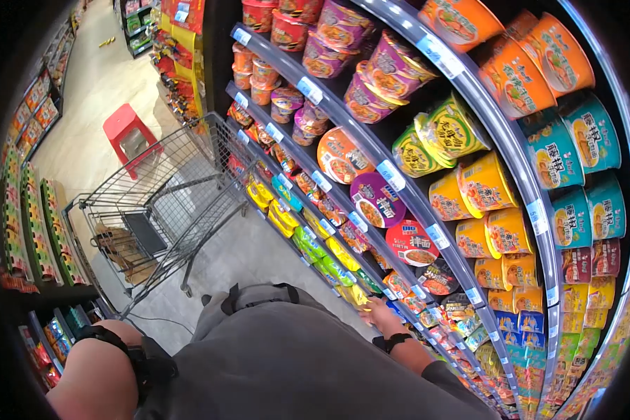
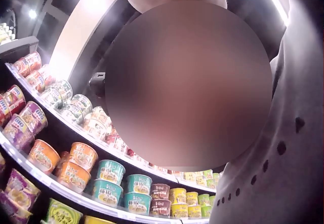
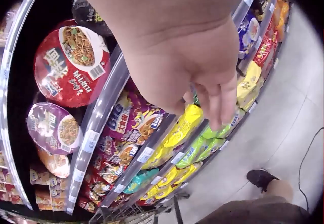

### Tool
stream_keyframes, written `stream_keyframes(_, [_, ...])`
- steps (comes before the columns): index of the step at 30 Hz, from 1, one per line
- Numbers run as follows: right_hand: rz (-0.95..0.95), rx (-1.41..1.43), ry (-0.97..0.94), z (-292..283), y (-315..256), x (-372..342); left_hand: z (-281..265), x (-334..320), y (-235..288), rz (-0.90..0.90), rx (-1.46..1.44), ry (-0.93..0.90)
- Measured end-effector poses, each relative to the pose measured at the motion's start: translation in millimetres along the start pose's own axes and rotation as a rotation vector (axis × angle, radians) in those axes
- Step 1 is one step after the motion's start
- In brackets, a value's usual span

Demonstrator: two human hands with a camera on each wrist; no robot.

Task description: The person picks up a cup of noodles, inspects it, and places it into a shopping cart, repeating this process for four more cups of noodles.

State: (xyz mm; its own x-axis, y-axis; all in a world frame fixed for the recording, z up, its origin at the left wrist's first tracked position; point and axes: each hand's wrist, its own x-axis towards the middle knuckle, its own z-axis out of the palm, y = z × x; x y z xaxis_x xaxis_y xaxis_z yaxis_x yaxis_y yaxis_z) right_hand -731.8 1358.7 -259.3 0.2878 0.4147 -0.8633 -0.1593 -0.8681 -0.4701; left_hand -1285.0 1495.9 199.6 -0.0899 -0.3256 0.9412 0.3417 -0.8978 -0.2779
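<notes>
My right hand (image 1: 383,316) reaches down to the lower shelves at my right. Seen from the right wrist, this hand (image 3: 202,77) hangs over rows of bagged noodles with its fingers (image 3: 228,102) pointing down, fairly straight. A yellow noodle packet (image 3: 185,125) stands close by the thumb, and green packets (image 3: 195,153) lie below the fingertips. A dark green edge shows in the gap between thumb and fingers. On the lowest row, another yellow packet (image 1: 355,294) is right beside the hand in the head view. My left forearm (image 1: 98,371) is bent at my side; its hand is hidden.
An empty wire shopping cart (image 1: 182,178) stands ahead in the aisle, with a red stool (image 1: 129,136) beyond it. Shelves of cup and bowl noodles (image 1: 483,203) curve up along my right. A shelf of packets (image 1: 31,217) lines the left side.
</notes>
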Motion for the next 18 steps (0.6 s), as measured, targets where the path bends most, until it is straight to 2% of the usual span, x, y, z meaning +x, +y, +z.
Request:
stream_keyframes(4, [-0.133, 0.004, -0.065, -1, -22, 13, 36, 5, 3, 0.008, -0.024, -0.022])
stream_keyframes(7, [-0.221, -0.025, -0.115, 18, -67, -1, 55, 8, -2, 0.012, -0.041, -0.049])
stream_keyframes(10, [-0.312, -0.034, -0.179, 49, -135, -32, 70, 8, -14, 0.116, -0.117, -0.022])
stream_keyframes(12, [-0.479, -0.18, -0.281, 67, -167, -32, 76, 1, -23, 0.084, -0.09, -0.019])
stream_keyframes(14, [-0.503, -0.173, -0.341, 91, -211, -45, 80, -11, -36, 0.055, -0.063, -0.019])
stream_keyframes(16, [-0.737, -0.217, -0.542, 116, -250, -51, 80, -27, -52, 0.017, -0.036, -0.024])
stream_keyframes(17, [-0.734, -0.187, -0.564, 128, -272, -63, 75, -40, -65, -0.036, -0.059, -0.142])
stream_keyframes(18, [-0.743, -0.176, -0.578, 142, -297, -78, 76, -58, -80, -0.112, -0.023, -0.168])
